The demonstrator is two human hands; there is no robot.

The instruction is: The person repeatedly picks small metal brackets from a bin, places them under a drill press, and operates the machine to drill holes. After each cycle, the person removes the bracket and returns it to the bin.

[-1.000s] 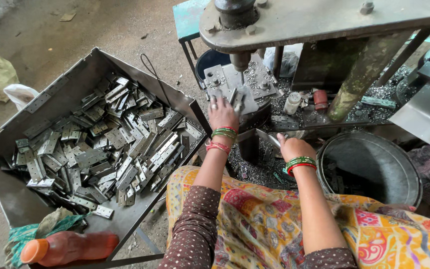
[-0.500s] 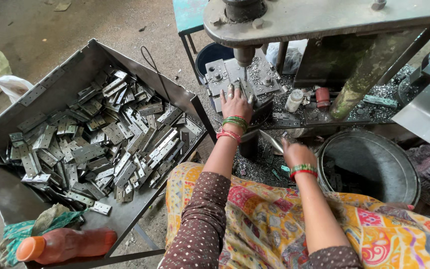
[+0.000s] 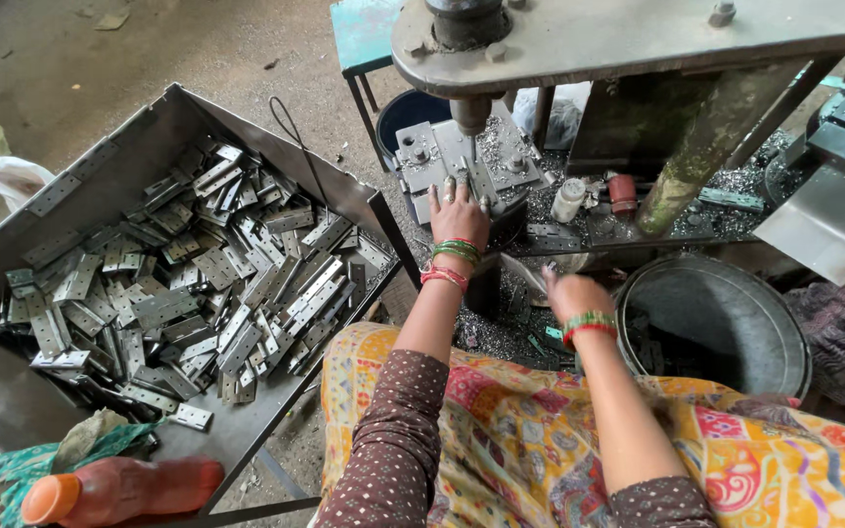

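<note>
Her left hand [image 3: 458,208] lay flat with fingers spread on the press bed [image 3: 432,156], steadying a plate under the punch [image 3: 471,115], while her right hand [image 3: 571,293], blurred, seemed curled beside the round bin [image 3: 784,323].

A tray [image 3: 70,186] of hinge plates [image 3: 198,284] is sitting to the left, with a bottle [image 3: 119,489] lying at its near corner. The left hand [image 3: 457,217] is resting on the press bed [image 3: 442,161] under the ram [image 3: 469,112]. The right hand [image 3: 571,293] is hovering just left of a round tub [image 3: 735,293].
</note>
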